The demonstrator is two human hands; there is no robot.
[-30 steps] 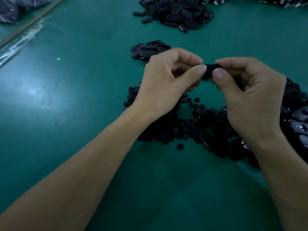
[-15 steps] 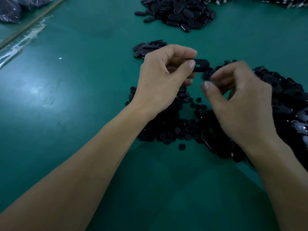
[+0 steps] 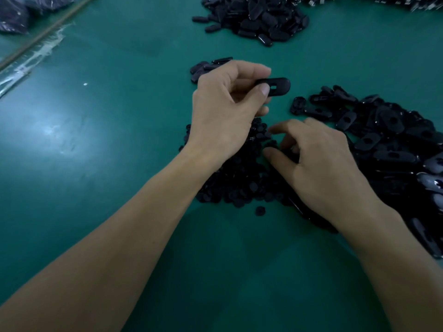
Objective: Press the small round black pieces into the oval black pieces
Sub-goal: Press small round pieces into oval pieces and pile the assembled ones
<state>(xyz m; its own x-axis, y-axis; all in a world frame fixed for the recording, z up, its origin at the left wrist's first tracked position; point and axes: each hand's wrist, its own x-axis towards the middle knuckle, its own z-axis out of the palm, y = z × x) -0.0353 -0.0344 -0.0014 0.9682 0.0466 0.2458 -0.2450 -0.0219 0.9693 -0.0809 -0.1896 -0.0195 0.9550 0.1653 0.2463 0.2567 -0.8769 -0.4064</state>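
Left hand [image 3: 223, 111] pinches an oval black piece [image 3: 278, 85]. At its 5 o'clock, right hand [image 3: 321, 164], thumb and forefinger spread, touches the small round black pieces [image 3: 239, 183].

We see the bare left forearm [image 3: 119, 236] coming in from the lower left and the bare right forearm [image 3: 395, 259] from the lower right, both pointing toward the middle. The left hand [image 3: 223, 111] is the farther one, its back toward us. It pinches one end of an oval piece [image 3: 278, 86] between thumb and forefinger, with the other fingers curled. The right hand [image 3: 321, 168] is nearer, palm down, thumb and forefinger apart. Whether it holds anything, we cannot tell.
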